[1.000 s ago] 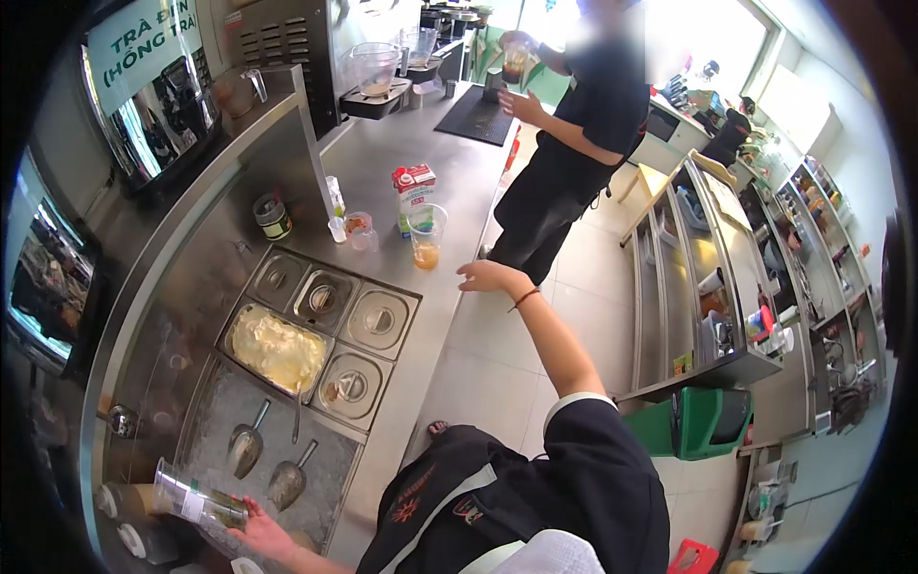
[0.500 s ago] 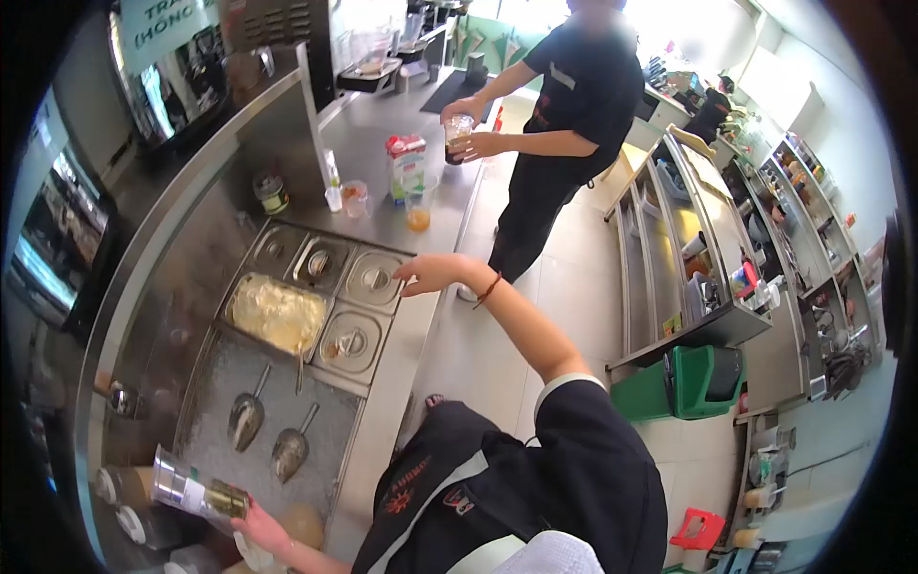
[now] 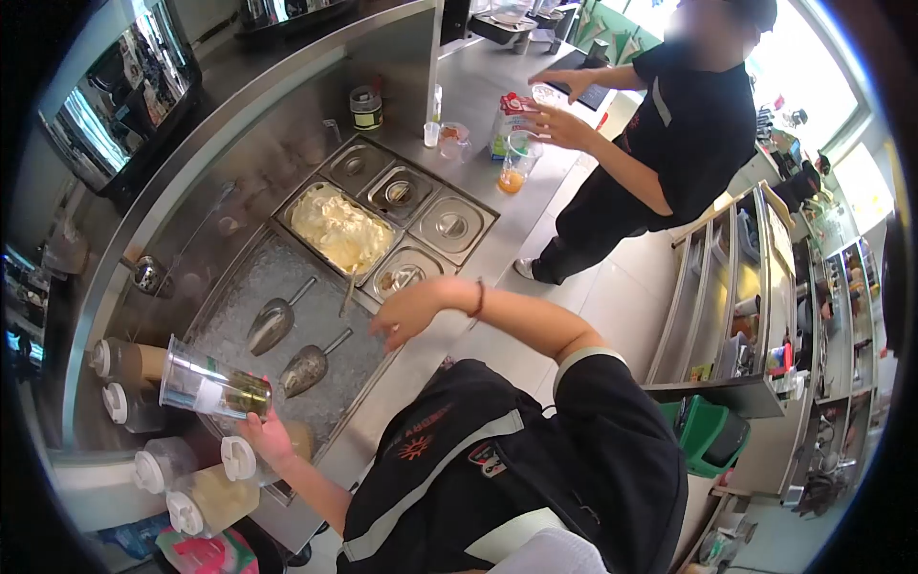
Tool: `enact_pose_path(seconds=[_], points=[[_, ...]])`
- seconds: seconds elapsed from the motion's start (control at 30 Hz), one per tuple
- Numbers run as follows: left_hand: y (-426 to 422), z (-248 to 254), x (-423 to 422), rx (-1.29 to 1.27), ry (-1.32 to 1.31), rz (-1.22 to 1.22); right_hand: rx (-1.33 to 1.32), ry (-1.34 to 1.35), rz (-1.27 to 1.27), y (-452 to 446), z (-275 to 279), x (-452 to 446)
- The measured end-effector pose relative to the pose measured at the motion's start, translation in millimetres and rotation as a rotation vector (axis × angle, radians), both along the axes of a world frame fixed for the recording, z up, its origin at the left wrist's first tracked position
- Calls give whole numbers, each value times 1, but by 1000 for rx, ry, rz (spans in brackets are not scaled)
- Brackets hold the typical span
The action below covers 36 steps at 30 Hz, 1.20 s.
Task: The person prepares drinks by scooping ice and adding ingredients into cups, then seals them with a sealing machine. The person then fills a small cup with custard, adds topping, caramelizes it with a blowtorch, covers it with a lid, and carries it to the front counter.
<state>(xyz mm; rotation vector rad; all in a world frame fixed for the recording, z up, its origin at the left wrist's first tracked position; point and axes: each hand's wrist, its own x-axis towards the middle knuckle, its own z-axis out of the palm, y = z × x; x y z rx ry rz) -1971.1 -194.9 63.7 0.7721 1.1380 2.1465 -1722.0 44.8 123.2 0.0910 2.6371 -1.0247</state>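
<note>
My left hand (image 3: 265, 435) is closed around the base of a clear plastic cup (image 3: 212, 385), tilted on its side, with greenish-yellow contents at its bottom. My right hand (image 3: 413, 318) hangs over the front edge of the ice bin, fingers loosely bent and apart, holding nothing. Just left of its fingertips lies a metal scoop (image 3: 316, 364) in the crushed ice (image 3: 225, 304). A second scoop (image 3: 277, 320) rests beside it. Beyond sits a metal pan of pale yellow cream (image 3: 337, 225), a utensil handle (image 3: 350, 287) leaning out of it.
Lidded steel pans (image 3: 449, 228) adjoin the cream. On the counter stand a carton (image 3: 502, 134), a cup with orange liquid (image 3: 513, 177) and a dark jar (image 3: 365, 107). A co-worker (image 3: 688, 134) reaches over that counter. White-capped bottles (image 3: 215, 493) crowd the lower left.
My right hand has moved from over the lidded pans back toward the ice bin. My left hand still holds the cup. The co-worker's hands have let go of a cup. The view has turned.
</note>
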Motion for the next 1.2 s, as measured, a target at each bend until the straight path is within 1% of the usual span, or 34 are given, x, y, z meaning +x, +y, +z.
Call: enact_pose_path(seconds=[0.03,0.1,0.17,0.23,0.27,0.33,0.4,0.43,0.47,0.5,0.53,0.57,0.6,0.63,0.67,0.73,0.77,0.83,0.87,0.93,1.0,1.07,1.13,1.17,1.2], points=[[1,2,3,3,1,11,40,-9,78,-6,-7,-12],[3,7,6,12,-53,-56,64,9,114,-19,-37,-32],[2,3,9,5,-76,-40,84,28,152,-20,-40,-41],[-1,0,12,-1,-97,-27,-16,-23,209,-21,-18,-45],[-1,0,13,-21,-63,20,-16,-19,215,-14,-11,-44],[-6,0,15,-43,-25,67,-222,15,201,17,4,-36],[-13,-2,16,-139,-87,156,-294,23,25,64,26,-19],[-15,-3,17,-138,-86,157,-301,106,-177,87,36,-2],[-17,-5,18,-125,-87,180,-254,153,-355,120,28,9],[-20,-7,18,-113,-89,202,-255,218,-637,151,9,19],[-23,-12,17,-113,-90,205,-171,229,-872,179,2,28],[-25,-17,13,-90,-111,214,279,414,-1103,222,-49,31],[-27,-23,11,-66,-133,224,433,418,-1335,241,-66,38],[-29,-25,12,-78,-137,221,476,261,-1458,257,-76,43],[-25,-21,16,-69,-141,229,483,267,-1448,276,-95,47],[-21,-7,28,-130,-176,290,914,-14,-1616,312,-139,55],[-20,-6,29,-125,-140,274,919,-6,-1611,323,-147,59],[-18,-6,30,-97,-164,276,914,20,-1769,329,-159,70],[-17,-7,30,-72,-187,274,913,26,-1773,334,-160,77],[-14,-7,30,-43,-172,242,513,87,-1702,336,-159,89],[-11,-8,32,-67,-186,268,541,126,-1739,331,-160,86],[-13,-12,29,-71,-199,247,453,241,-1588,326,-155,85],[-5,-16,27,-68,-218,223,288,522,-1371,297,-113,80],[-3,-17,27,-72,-215,231,294,522,-1375,288,-91,77],[-3,-16,27,-79,-210,246,188,597,-1186,277,-69,71]])
